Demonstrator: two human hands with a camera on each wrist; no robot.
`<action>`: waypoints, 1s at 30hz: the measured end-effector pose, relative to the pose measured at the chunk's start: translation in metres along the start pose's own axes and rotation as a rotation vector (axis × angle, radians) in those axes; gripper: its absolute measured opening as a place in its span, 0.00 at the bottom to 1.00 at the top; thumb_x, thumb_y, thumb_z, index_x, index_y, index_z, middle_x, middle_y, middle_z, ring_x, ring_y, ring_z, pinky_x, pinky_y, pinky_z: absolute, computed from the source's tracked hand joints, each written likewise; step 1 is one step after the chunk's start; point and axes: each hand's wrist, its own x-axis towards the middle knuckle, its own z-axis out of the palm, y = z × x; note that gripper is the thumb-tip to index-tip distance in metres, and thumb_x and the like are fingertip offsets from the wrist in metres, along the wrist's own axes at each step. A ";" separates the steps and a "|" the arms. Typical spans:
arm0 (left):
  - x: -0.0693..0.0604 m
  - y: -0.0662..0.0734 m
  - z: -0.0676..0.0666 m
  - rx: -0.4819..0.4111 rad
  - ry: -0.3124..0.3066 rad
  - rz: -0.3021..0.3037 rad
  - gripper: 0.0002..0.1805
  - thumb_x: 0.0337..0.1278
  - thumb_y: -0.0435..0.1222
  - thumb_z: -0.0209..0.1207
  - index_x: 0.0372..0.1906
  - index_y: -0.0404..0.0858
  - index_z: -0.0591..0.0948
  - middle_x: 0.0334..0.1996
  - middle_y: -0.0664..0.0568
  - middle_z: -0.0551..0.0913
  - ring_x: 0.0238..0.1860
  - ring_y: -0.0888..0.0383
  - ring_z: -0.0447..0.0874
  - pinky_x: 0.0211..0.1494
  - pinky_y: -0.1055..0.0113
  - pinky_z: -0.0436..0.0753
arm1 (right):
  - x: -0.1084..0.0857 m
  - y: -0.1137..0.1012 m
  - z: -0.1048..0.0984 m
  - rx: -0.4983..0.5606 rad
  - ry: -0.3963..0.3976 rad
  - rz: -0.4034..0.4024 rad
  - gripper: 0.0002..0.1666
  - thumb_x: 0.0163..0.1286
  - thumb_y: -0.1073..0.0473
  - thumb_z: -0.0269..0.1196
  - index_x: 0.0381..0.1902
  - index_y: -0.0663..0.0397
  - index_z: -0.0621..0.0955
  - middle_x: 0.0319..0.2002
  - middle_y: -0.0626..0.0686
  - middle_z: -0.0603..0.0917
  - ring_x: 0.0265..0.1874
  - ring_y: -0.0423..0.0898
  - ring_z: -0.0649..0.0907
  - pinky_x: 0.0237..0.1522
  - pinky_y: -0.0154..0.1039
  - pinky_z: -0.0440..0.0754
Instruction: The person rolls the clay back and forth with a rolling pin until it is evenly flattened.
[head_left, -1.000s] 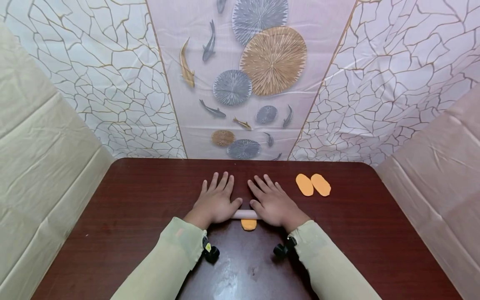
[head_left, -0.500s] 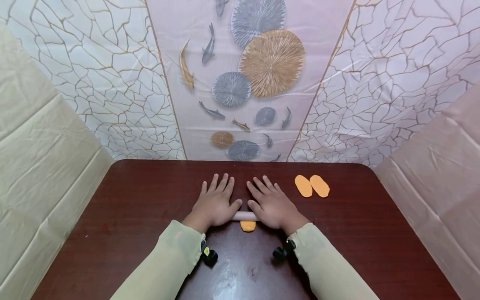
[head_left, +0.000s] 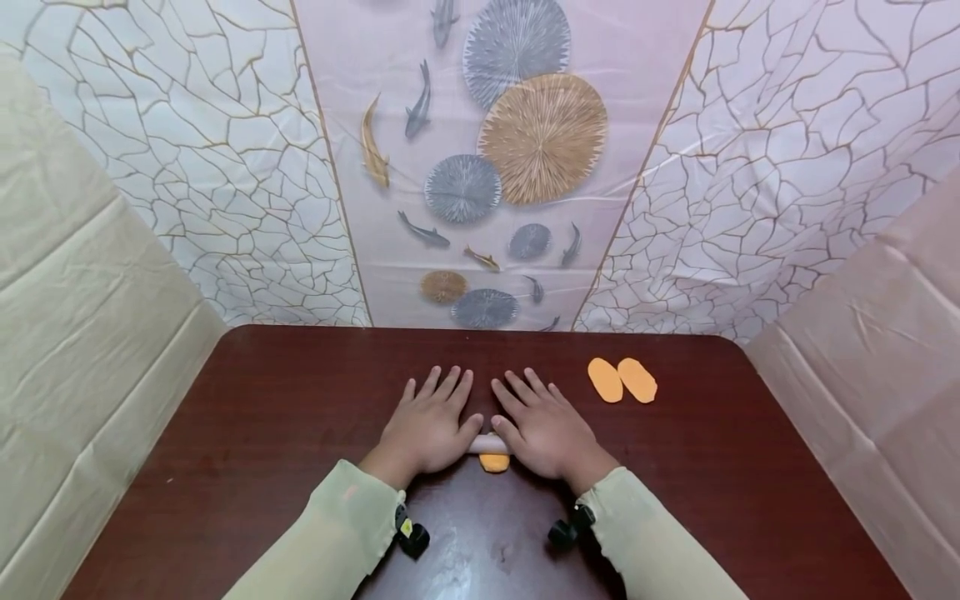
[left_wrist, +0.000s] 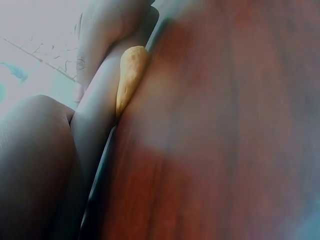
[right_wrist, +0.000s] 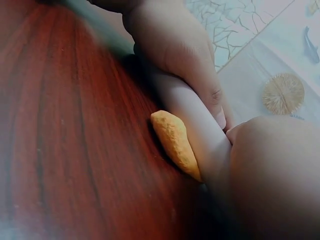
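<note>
A pale rolling pin [head_left: 487, 444] lies crosswise on the table, over a lump of orange dough or clay [head_left: 494, 463]; which of the two cannot be told. Only the lump's near edge shows, thick and rounded in the right wrist view, where the pin [right_wrist: 192, 112] presses against it. My left hand [head_left: 427, 429] rests flat on the pin's left part, fingers straight and spread. On the right part lies my right hand [head_left: 551, 433], also flat with fingers extended. The thumbs point toward each other above the short bare stretch of pin. Both pin ends are hidden under the hands.
Two flat orange ovals [head_left: 605, 380] lie side by side toward the back right of the dark red-brown table [head_left: 262, 450]. A patterned cloth [head_left: 517, 225] hangs behind the back edge. Beige panels [head_left: 90, 333] flank both sides.
Both hands and the pin have shifted slightly toward me. A little less of the orange lump shows at the near side. The head view has tilted up slightly.
</note>
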 end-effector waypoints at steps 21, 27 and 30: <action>-0.022 0.006 0.006 0.062 0.038 0.082 0.39 0.91 0.65 0.34 0.92 0.55 0.61 0.93 0.51 0.57 0.94 0.39 0.48 0.91 0.29 0.51 | -0.022 -0.013 0.003 -0.019 0.018 -0.014 0.40 0.92 0.29 0.39 0.90 0.37 0.67 0.91 0.51 0.63 0.92 0.61 0.57 0.88 0.72 0.58; -0.026 0.006 0.006 0.082 0.045 0.101 0.38 0.91 0.65 0.32 0.92 0.57 0.62 0.93 0.52 0.58 0.94 0.39 0.48 0.91 0.30 0.53 | -0.026 -0.014 0.006 -0.051 0.056 -0.024 0.45 0.89 0.22 0.35 0.90 0.35 0.68 0.90 0.50 0.65 0.92 0.61 0.58 0.87 0.71 0.59; -0.028 0.006 0.005 0.067 0.036 0.108 0.38 0.91 0.65 0.32 0.92 0.57 0.62 0.93 0.52 0.57 0.94 0.40 0.47 0.91 0.30 0.53 | -0.027 -0.014 0.008 -0.072 0.071 -0.032 0.51 0.84 0.16 0.38 0.90 0.36 0.66 0.90 0.50 0.65 0.92 0.61 0.59 0.87 0.71 0.60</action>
